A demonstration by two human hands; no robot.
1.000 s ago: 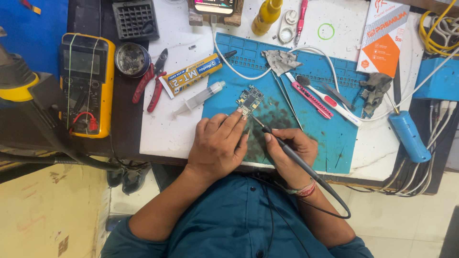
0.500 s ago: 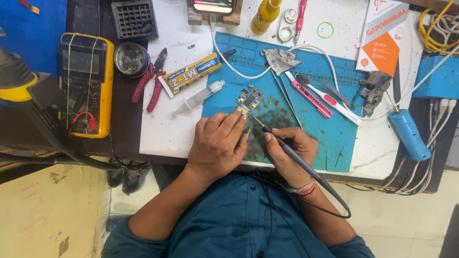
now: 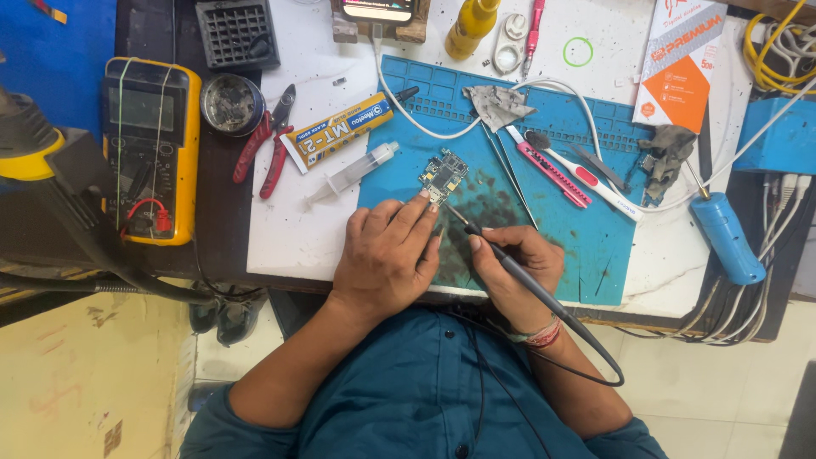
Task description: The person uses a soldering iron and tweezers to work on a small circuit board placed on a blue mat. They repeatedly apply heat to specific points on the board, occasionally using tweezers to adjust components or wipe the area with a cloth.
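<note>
Seen from above my workbench. At the far left lies a yellow multimeter [image 3: 151, 149], then red-handled pliers [image 3: 265, 140], a tube of adhesive [image 3: 336, 132] and a clear syringe [image 3: 353, 172] on the white tabletop [image 3: 289, 229]. Next comes the blue work mat [image 3: 586, 246], darkly stained in the middle. My left hand [image 3: 387, 255] rests palm down on the mat's left part, fingers loosely spread and gripping nothing, with the fingertips [image 3: 422, 197] touching the near edge of a small circuit board [image 3: 443, 176] to steady it. The board lies flat on the mat, just beyond both hands. It looks light, thin and rigid, and I judge it fragile, best held by its bare edges and not by the parts on top. My right hand [image 3: 518, 263] is closed like a pen grip around a slim black soldering iron [image 3: 501, 259], tip angled up-left to just beside the board. Further right lie a pink-and-white toothbrush [image 3: 586, 177] and a blue cylindrical tool [image 3: 728, 238].
</note>
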